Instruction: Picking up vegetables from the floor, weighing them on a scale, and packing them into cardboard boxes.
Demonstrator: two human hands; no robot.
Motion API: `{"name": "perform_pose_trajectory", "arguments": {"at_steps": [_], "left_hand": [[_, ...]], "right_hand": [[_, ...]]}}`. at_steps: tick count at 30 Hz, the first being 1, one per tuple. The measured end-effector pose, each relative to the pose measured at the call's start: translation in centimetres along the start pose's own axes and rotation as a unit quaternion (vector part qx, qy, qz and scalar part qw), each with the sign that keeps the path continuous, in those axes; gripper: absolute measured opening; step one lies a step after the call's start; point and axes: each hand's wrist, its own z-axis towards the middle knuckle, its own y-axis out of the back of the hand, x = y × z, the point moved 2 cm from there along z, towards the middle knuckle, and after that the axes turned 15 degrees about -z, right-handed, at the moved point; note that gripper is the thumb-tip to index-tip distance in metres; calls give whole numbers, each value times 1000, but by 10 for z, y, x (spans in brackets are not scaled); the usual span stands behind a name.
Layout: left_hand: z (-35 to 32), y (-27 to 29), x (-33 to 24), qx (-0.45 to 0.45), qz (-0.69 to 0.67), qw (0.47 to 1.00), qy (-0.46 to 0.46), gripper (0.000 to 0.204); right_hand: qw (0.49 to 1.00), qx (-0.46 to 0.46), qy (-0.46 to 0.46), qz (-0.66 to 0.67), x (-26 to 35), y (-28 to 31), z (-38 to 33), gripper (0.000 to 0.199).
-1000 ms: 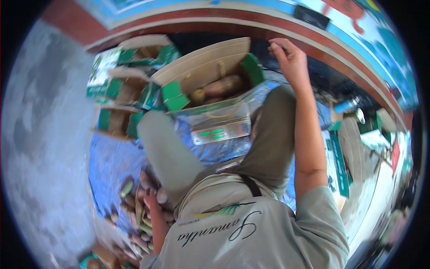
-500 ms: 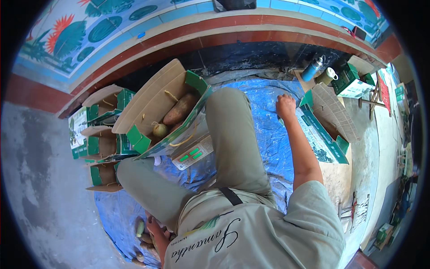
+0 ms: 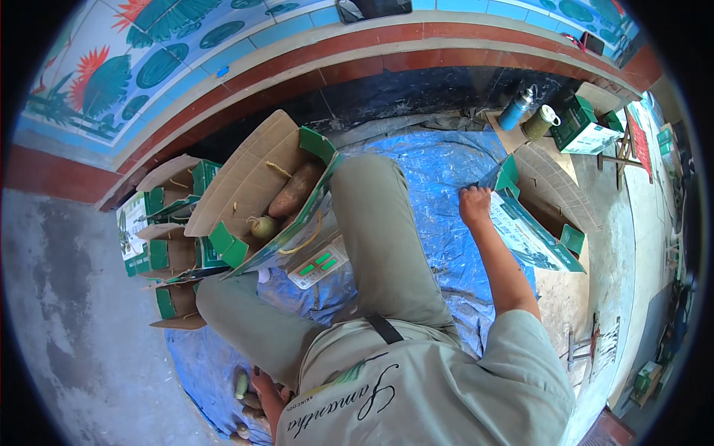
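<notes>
Blue tarp [image 3: 439,253] covers the floor below a painted wall [image 3: 245,22]. On it, by the person's left thigh [image 3: 260,305], lie some vegetables [image 3: 242,385], the left hand [image 3: 266,388] down among them, half hidden, so I can't tell its hold. At the right stands an open green-and-white box [image 3: 528,234]; the right hand [image 3: 476,202] is curled nearly closed at its corner, maybe gripping the edge, I can't tell. I'd keep that side steady, without bending the cardboard, and feel gently below. Between the legs shows a scale [image 3: 318,266], a bigger box [image 3: 236,175] right by it
</notes>
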Motion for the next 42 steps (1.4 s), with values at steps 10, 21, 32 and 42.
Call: {"name": "perform_pose_trajectory", "arguments": {"at_steps": [10, 21, 32, 42], "left_hand": [[13, -7, 14, 12, -40, 999, -6, 35], [52, -17, 102, 32, -43, 987, -154, 62], [29, -20, 39, -6, -6, 938, -347, 39], [51, -29, 65, 21, 15, 949, -314, 49]], "right_hand": [[923, -358, -131, 44, -121, 108, -54, 39], [920, 2, -297, 257, -228, 7, -69, 46], [978, 156, -74, 115, -168, 55, -90, 50], [984, -39, -170, -24, -219, 60, -54, 23]]}}
